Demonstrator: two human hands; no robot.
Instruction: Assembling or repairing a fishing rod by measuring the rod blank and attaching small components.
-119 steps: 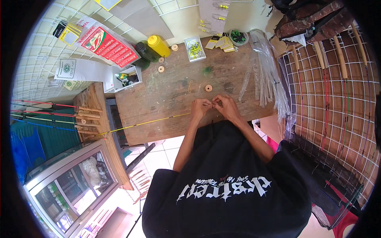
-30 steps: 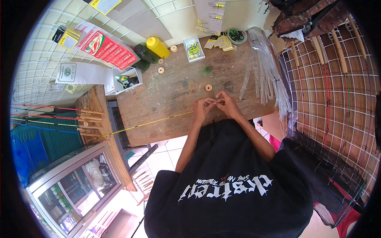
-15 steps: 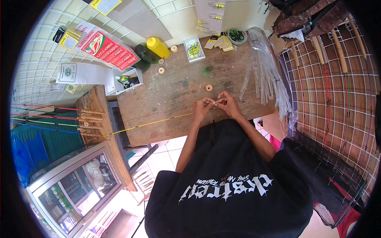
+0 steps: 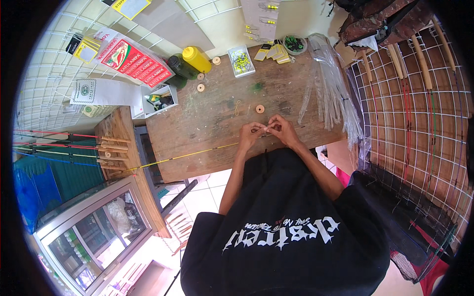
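Observation:
My left hand [image 4: 250, 135] and my right hand [image 4: 283, 131] meet over the front part of the wooden table [image 4: 197, 123]. Thumbs and fingertips are pinched together, and what sits between them is too small to make out. A thin yellow rod with dark bands [image 4: 197, 151] reaches from the left to my hands, and its dark tip shows just to their right. Beyond my fingers a wooden ring [image 4: 260, 109] lies on the tabletop. A loose bit of yellowish thread [image 4: 237, 107] rests left of that ring.
At the back are a yellow squeeze bottle [image 4: 196, 59], a white tray of yellow-green beads [image 4: 241, 61] and a round tub [image 4: 295, 44]. Clear plastic sleeves [image 4: 328, 84] cover the right side. Rods with wooden handles [image 4: 113, 148] stick out at left. Wire racks [image 4: 419, 118] stand at right.
Both hands have shifted very slightly, still pinched together at the same place. Nothing else has visibly moved.

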